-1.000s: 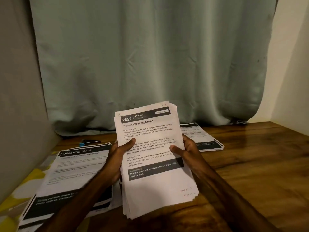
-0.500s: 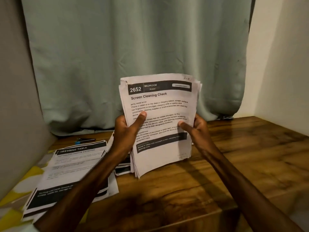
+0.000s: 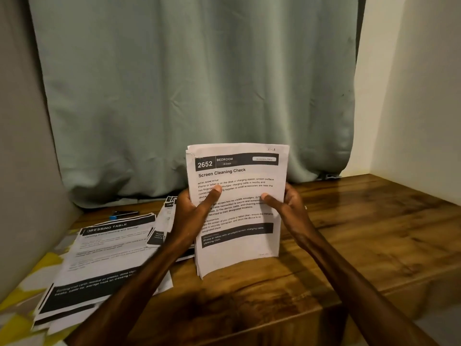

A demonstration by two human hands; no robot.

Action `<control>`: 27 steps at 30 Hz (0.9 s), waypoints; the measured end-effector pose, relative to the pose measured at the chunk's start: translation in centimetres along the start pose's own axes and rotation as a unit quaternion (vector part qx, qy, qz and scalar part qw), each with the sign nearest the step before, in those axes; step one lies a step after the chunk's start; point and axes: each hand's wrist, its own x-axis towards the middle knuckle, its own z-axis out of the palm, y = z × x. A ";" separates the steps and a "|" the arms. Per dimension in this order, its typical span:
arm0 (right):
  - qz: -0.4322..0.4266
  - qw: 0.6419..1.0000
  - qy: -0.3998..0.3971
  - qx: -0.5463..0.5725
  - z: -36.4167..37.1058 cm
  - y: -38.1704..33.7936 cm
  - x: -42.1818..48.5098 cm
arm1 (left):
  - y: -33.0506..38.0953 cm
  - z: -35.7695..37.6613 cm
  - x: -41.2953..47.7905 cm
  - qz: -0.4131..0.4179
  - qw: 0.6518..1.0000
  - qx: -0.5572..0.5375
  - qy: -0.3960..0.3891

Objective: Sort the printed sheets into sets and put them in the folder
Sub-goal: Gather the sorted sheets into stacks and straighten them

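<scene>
Nearest the camera, a loose pile of sheets (image 3: 104, 250) headed "DRESSING TABLE" is lying fanned across the left end of the desk (image 3: 349, 233), beside a yellow patterned cloth (image 3: 15, 295). Just beyond it, the left hand (image 3: 192, 216) and the right hand (image 3: 290, 211) are gripping the stack of printed sheets (image 3: 239, 248) by its two long edges, thumbs pressing on the front page and fingers curling behind. The stack is standing nearly upright at the middle of the desk, its lower edge seemingly touching the wood, with "Screen Cleaning Check" facing the camera.

This is looking like the squaring-up of one set. To do it well, the hands should be loosening just enough for the sheets to drop level, tapping the lower edge on the wood, then turning the stack to tap a long edge. The lower left corner is showing stepped sheets. Too tight a pinch would be buckling the paper.

Behind the left hand a smaller pile (image 3: 169, 213) is peeking out, a dark pen with a blue end (image 3: 124, 214) is lying further back, and a pale curtain (image 3: 199, 96) is hanging behind. No folder is showing.
</scene>
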 end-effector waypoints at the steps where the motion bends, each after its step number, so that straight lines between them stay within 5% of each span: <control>1: 0.003 1.000 -0.001 -0.006 0.1 0.1 0.0 | -0.1 0.0 0.0 -0.003 1.000 -0.005 0.003; 21: 0.009 1.000 0.006 -0.017 0.1 1.9 0.5 | -2.6 -0.2 0.0 -0.057 0.998 0.005 0.020; 27: 0.009 1.000 -0.002 -0.009 0.2 1.4 0.6 | 2.5 -0.2 4.0 0.036 0.998 0.013 0.040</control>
